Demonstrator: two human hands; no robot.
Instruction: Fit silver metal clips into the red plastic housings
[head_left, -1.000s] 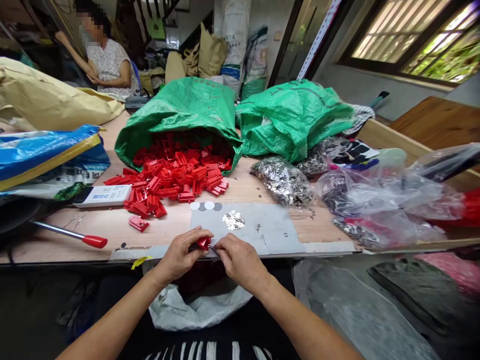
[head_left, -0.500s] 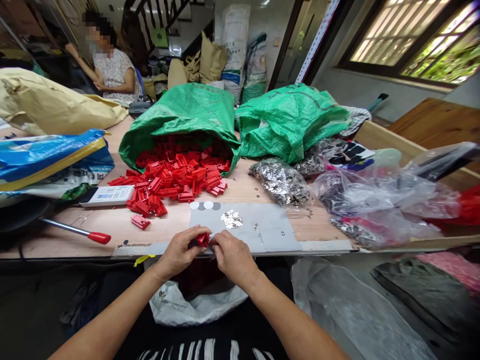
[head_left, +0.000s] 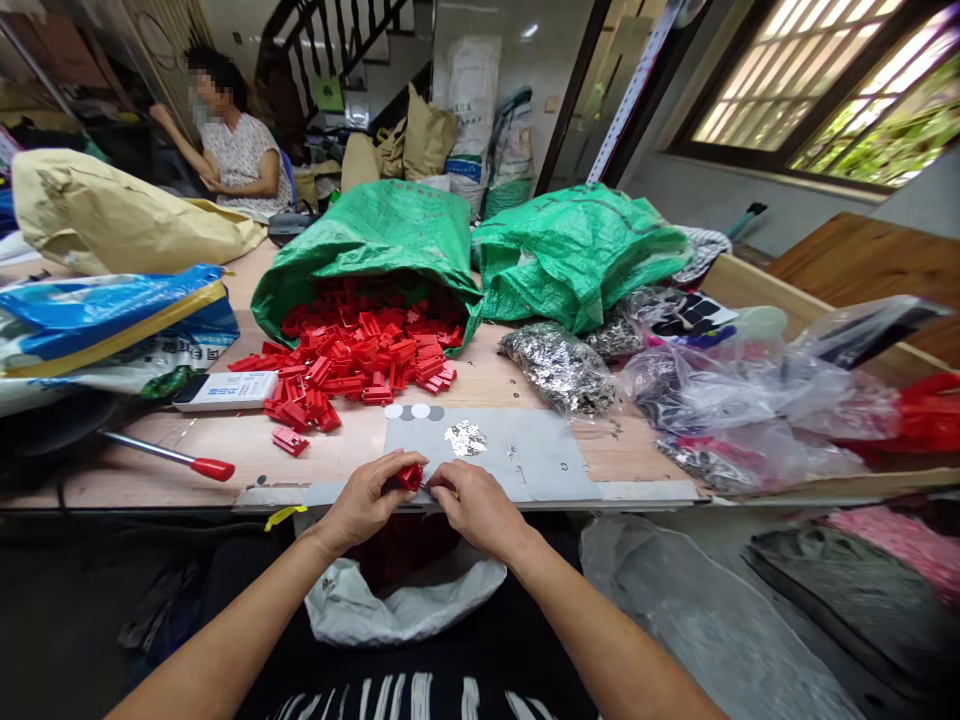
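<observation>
My left hand (head_left: 369,500) is closed round a red plastic part (head_left: 410,477) at the table's front edge. Close beside it, my right hand (head_left: 478,508) pinches something thin and small against the part's right end; its kind is too small to make out. Just beyond the hands, a pile of small shiny metal pieces (head_left: 466,438) lies on a grey mat (head_left: 547,455). More red parts (head_left: 367,350) spill from an open green woven sack (head_left: 397,235) at the back. Below my hands, a white sack (head_left: 405,612) sits open in my lap, dark red inside.
Clear bags of metal pieces (head_left: 559,368) and a second green sack (head_left: 577,250) stand back right, beside a wooden tray (head_left: 806,280) of plastic bags. At left are a white box (head_left: 227,390), a red-tipped lever (head_left: 212,468) and a blue bag (head_left: 112,315). A person (head_left: 240,160) sits behind.
The view has shifted slightly. My left hand keeps the red part, while my right fingertips have turned a little at its end, with a thin piece now showing between them.
</observation>
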